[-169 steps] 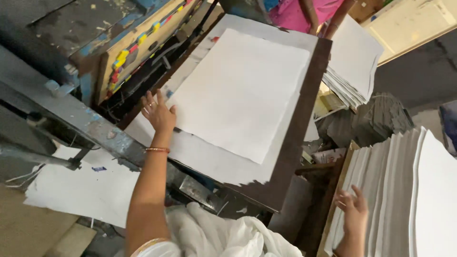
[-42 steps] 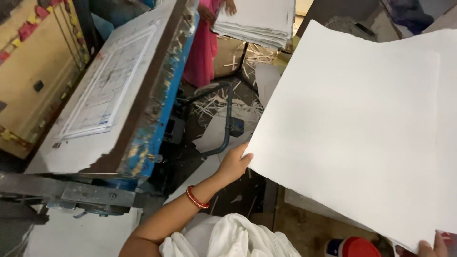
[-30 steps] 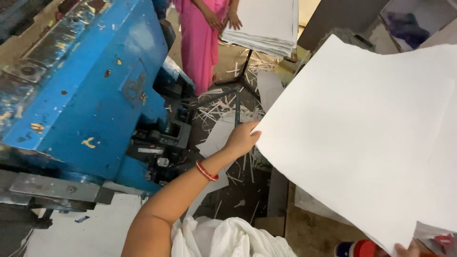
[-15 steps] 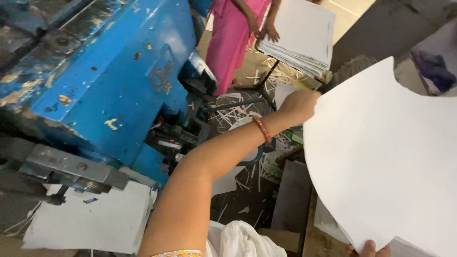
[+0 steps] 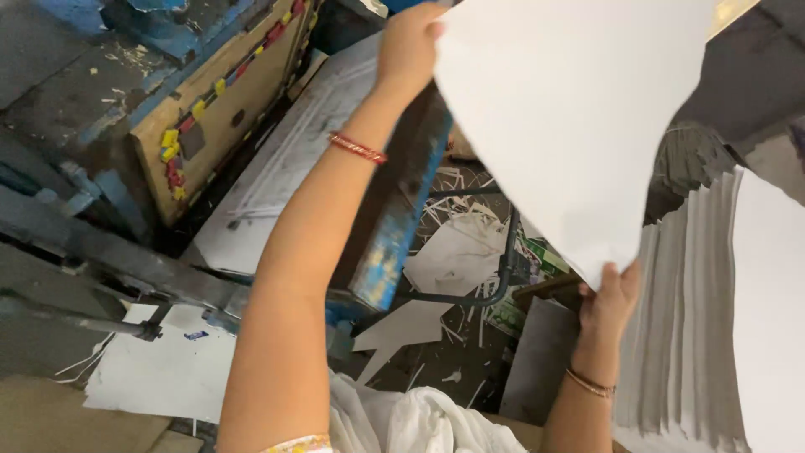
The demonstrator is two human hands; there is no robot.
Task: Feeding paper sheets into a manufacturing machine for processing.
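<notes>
The large white sheet (image 5: 579,126) we hold runs out past the top edge, so its far side is out of view. It covers most of the fingers of our left hand (image 5: 408,46) and hides the fingertips of our right hand (image 5: 610,295). The stack of sheets (image 5: 713,319) is cut off at the right and bottom edges. Our left forearm (image 5: 310,252) hides part of the blue machine (image 5: 394,218). The floor scraps (image 5: 453,252) are too small to make out.
</notes>
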